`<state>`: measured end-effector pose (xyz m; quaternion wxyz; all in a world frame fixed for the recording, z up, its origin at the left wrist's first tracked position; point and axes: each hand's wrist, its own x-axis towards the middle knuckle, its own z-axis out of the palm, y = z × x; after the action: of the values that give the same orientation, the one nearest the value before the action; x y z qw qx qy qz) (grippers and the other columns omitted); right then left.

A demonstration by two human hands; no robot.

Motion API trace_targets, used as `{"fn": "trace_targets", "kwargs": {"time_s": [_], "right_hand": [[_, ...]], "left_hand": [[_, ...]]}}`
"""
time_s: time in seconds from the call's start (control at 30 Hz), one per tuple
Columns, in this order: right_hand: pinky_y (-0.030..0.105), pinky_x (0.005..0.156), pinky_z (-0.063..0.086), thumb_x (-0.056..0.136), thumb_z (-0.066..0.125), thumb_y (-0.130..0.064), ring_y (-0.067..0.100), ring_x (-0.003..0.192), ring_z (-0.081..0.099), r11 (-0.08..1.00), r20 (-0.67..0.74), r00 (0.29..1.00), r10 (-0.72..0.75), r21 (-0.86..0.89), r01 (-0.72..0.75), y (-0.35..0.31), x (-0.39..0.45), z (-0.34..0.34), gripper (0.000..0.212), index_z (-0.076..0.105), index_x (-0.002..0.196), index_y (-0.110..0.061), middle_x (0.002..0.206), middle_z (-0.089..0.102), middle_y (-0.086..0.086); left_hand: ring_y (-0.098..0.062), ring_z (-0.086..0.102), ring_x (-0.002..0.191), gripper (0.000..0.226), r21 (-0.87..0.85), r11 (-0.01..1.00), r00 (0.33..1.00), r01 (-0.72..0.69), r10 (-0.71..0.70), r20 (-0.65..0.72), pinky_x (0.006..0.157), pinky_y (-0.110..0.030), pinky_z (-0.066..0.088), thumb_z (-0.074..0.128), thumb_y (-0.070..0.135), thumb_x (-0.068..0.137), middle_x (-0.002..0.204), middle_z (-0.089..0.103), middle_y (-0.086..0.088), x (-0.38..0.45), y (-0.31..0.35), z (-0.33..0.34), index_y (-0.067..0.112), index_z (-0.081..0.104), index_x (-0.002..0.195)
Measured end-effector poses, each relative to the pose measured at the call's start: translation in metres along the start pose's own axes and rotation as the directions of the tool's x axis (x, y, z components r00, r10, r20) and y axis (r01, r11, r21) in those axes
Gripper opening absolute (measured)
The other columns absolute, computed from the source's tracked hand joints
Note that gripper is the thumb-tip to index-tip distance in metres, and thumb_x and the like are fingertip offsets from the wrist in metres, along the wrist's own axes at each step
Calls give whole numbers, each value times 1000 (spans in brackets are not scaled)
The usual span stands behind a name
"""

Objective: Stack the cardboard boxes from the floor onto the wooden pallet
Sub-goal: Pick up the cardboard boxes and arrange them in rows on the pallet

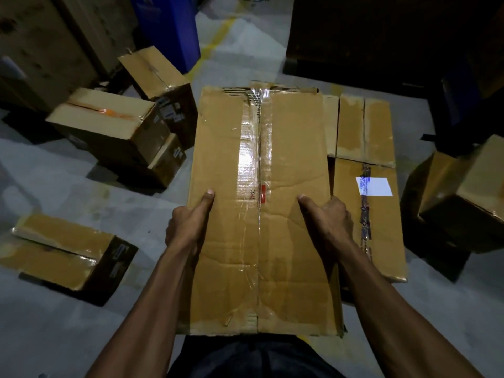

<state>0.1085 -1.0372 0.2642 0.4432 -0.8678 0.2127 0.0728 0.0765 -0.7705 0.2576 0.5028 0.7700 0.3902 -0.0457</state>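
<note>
Both hands got a grip on the big taped box [259, 208], dead center: left hand [188, 222] at 9 o'clock, right hand [330, 219] at 3, thumbs on top.

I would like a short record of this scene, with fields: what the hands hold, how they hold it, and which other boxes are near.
held item: long taped cardboard box
left hand: grips the box's left edge, thumb on top
right hand: grips the right edge, thumb on top
right of held box: flat box with white label, under the held box's edge
left side: open-flap box on the grey floor; sealed box farther back
pallet: cannot tell
</note>
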Motion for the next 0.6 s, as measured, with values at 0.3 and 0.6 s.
{"fn": "trace_targets", "kwargs": {"time_s": [0.3,0.6], "right_hand": [[31,82,34,88,64,-60,18,96,42,994,-52,992,112,22,-111,-38,38,45,71,51,133,-6,131,58,14],[43,98,48,76,65,-72,34,113,60,959,-184,943,278,106,-262,-57,59,92,72,62,122,-16,121,67,8]], "left_hand": [[-33,66,83,67,67,997,996,-32,26,85,85,-52,57,55,89,70,92,68,-8,92,33,3,23,55,84],[-34,67,89,105,182,977,967,-114,67,248,88,-50,56,42,102,50,100,71,-6,175,58,11,20,68,109]]}}
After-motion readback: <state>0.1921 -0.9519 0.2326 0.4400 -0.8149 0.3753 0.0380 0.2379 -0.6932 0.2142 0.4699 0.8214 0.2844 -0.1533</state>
